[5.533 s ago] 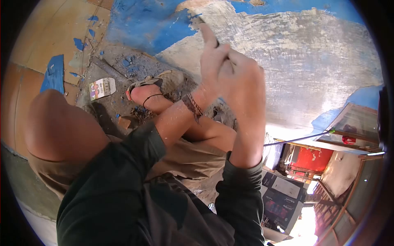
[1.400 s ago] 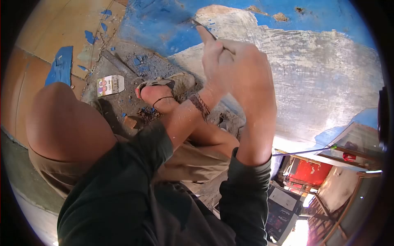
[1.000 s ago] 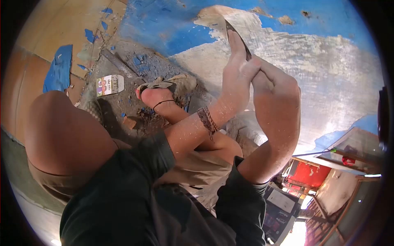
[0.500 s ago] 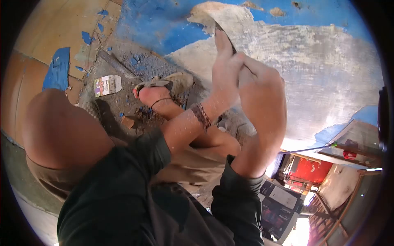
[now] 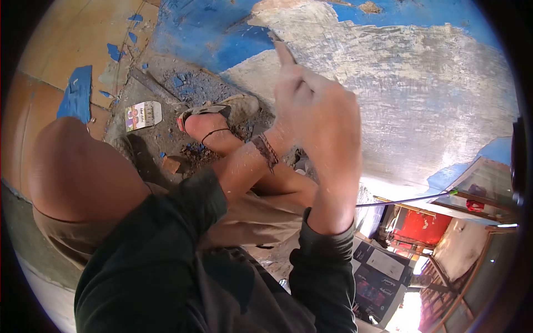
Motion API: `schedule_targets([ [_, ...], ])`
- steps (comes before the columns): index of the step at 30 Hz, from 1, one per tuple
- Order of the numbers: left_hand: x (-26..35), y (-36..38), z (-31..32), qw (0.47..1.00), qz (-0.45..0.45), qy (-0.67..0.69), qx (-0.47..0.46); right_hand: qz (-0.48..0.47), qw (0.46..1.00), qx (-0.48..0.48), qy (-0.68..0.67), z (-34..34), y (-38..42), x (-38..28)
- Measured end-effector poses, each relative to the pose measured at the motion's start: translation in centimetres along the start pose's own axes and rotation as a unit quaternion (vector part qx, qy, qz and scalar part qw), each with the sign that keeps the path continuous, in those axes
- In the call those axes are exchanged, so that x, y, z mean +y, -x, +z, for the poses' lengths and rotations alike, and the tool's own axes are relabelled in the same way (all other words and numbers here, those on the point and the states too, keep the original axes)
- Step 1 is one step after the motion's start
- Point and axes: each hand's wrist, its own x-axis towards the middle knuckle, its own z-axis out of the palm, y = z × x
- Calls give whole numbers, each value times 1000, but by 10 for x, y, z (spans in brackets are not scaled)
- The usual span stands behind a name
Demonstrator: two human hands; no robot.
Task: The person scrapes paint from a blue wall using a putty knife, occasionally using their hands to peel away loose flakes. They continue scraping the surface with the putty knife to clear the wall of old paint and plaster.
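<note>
A thin dark scraper blade [image 5: 273,36] shows only its tip, against the edge of blue paint on the wall [image 5: 400,105]. My left hand [image 5: 287,100], with a braided bracelet at the wrist, is closed on it, one finger stretched along toward the tip. My right hand [image 5: 332,122] is closed beside and over the left, slightly blurred. The two hands hide the rest of the scraper. Around the blade, blue paint [image 5: 222,39] borders a large bare patch of whitish, streaked plaster.
Below the wall lie grey rubble and blue chips beside my sandalled foot [image 5: 202,125]. A printed card [image 5: 143,115] and a large blue flake [image 5: 78,91] lie to the left. A dark printed box [image 5: 380,277] stands lower right, near a purple rod [image 5: 405,202].
Both hands have moved left and slightly down together. The blade, clearly seen between the fingers before, is now mostly hidden. The view has shifted a little.
</note>
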Motion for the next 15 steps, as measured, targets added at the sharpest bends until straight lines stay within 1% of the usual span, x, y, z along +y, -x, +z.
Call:
schedule_targets([
  [1, 0, 4, 3, 995, 36, -87, -12, -1, 1000, -1, 0, -7, 4, 0],
  [2, 3, 4, 7, 975, 93, -198, -34, 39, 999, -4, -31, -16, 7, -1],
  [3, 3, 4, 9, 960, 130, -245, -49, 81, 995, -8, -60, -20, 8, -1],
  [4, 0, 6, 6, 973, 119, -187, -57, 82, 995, -10, -59, -9, 3, 1],
  [5, -9, 7, 0, 996, 58, 28, -56, 55, 997, -5, -49, 12, -2, 5],
  [6, -10, 11, 0, 980, 2, 194, -41, 27, 999, 1, -41, 21, -4, 7],
  [7, -5, 12, -4, 980, -1, 193, -42, 30, 999, 2, -42, 18, 0, 9],
  [8, 6, 10, -13, 985, 74, -129, -91, 26, 998, -12, -60, 11, 4, 9],
  [9, 12, 9, -18, 880, 140, -436, -129, 21, 996, -28, -77, 4, 8, 9],
  [10, 11, 5, -18, 878, 145, -438, -126, 16, 996, -28, -78, -3, 10, 10],
  [11, 6, 1, -18, 931, 137, -316, -122, 60, 994, -13, -94, -10, 13, 12],
  [12, -3, 0, -16, 968, 124, -187, -116, 106, 989, -2, -107, -12, 15, 14],
  [13, -14, 4, -14, 987, 104, -54, -106, 108, 989, -5, -105, -3, 11, 13],
  [14, -25, 10, -12, 989, 78, 81, -96, 70, 996, 4, -61, 14, 6, 13],
  [15, -29, 14, -9, 972, 51, 213, -85, 30, 999, 15, -18, 22, 4, 13],
])
